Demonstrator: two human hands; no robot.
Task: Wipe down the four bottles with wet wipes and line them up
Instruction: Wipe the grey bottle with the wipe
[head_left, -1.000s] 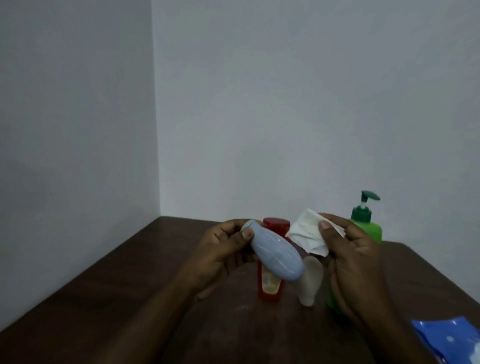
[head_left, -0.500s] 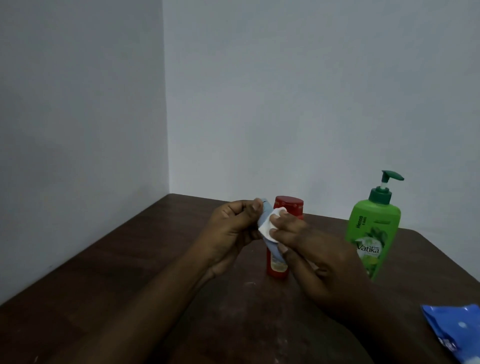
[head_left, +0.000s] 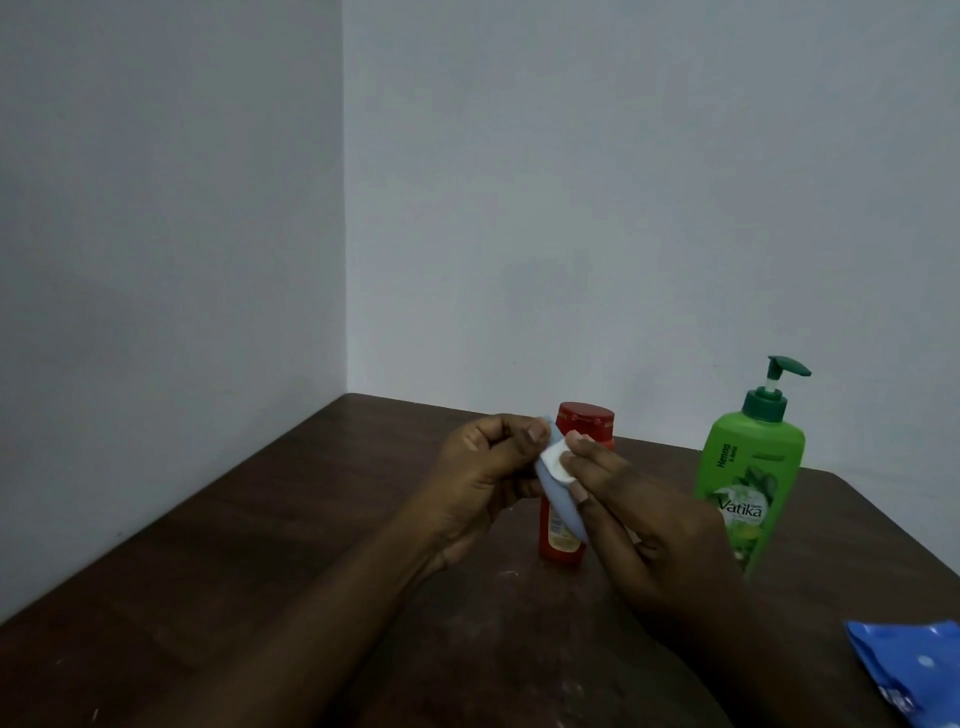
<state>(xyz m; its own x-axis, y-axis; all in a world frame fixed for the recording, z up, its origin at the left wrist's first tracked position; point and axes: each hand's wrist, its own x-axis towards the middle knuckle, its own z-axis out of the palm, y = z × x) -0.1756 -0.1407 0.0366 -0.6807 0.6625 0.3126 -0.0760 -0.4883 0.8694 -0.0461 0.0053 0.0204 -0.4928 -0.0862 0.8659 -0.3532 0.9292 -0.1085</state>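
The left grip (head_left: 483, 478) is clamped round the blue bottle (head_left: 558, 506) above mid-tabletop (head_left: 260, 545). The right grip (head_left: 649, 530) pinches a wipe (head_left: 555, 460) against it. Together they half-hide the red bottle (head_left: 584, 421) behind. A green bottle (head_left: 748, 483) stands near the far right edge, and a blue pack (head_left: 914, 670) lies at the near right corner.

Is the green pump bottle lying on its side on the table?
No, the green pump bottle stands upright on the table, with its pump head on top.
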